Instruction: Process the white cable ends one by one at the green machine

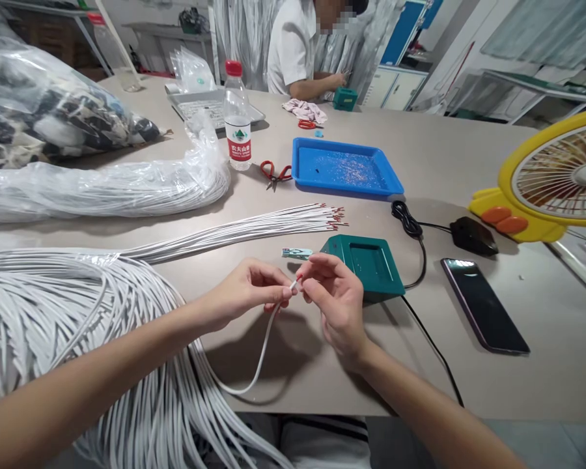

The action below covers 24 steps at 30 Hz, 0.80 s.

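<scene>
My left hand [258,285] pinches a white cable [262,355] close to its end, where a short red tip shows. Fingers of my right hand [334,296] close around that red tip from the other side; the fine detail between the fingertips is too small to make out. From my left hand the cable curves down to the table and joins a large bundle of white cables [141,339] at the left. Just behind my right hand is a green box-shaped device [385,277] with a recessed top. A nail clipper [297,253] lies beside it.
Cables with red ends [254,227] lie across the table. Behind them are a blue tray [317,185] with scraps, red-handled scissors [273,174] and a water bottle [237,130]. A phone [483,306] and a yellow fan [517,189] stand right. Another person [293,52] sits opposite.
</scene>
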Motion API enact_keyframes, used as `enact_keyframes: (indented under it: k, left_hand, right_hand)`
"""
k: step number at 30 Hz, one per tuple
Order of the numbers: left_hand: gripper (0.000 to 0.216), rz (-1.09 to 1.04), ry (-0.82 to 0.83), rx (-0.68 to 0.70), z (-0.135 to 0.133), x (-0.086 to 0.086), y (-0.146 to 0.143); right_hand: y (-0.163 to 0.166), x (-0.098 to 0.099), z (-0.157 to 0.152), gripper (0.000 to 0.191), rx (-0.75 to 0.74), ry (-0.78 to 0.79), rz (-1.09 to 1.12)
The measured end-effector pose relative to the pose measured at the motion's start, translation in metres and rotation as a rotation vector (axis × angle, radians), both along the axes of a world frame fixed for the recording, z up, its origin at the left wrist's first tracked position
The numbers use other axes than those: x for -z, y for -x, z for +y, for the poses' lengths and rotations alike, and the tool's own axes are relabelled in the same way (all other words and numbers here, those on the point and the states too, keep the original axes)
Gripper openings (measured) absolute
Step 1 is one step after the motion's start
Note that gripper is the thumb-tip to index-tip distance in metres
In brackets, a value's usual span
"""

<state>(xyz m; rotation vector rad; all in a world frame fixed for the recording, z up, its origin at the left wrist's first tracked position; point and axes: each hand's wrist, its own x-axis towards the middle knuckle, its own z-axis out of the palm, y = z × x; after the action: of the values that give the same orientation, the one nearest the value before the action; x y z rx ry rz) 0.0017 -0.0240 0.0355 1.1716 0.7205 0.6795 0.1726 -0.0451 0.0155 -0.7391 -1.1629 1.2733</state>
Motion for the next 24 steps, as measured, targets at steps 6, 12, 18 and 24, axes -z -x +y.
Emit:
enact_keyframes:
  k: [6, 12, 18, 24]
  left_hand:
    - [0.015, 0.029, -0.005, -0.009, -0.0010, 0.0015, -0.0016]
    - [0.014, 0.075, -0.041, -0.019, -0.0013, 0.0033, -0.0029]
    - [0.019, -0.004, -0.007, 0.014, -0.0009, 0.0030, -0.0026]
    - [0.026, 0.003, 0.013, -0.001, -0.0012, 0.0034, -0.0044]
  right_hand:
    - [0.0001, 0.0003, 0.0016, 0.021, 0.043, 0.055, -0.014]
    - [0.0029, -0.0008, 0.0045, 0.023, -0.007, 0.188, 0.093]
    - [0.0029, -0.0019, 0.0049, 0.021, -0.060, 0.192, 0.074]
    - [0.0019, 0.0010, 0.0042, 0.019, -0.011, 0.072, -0.078]
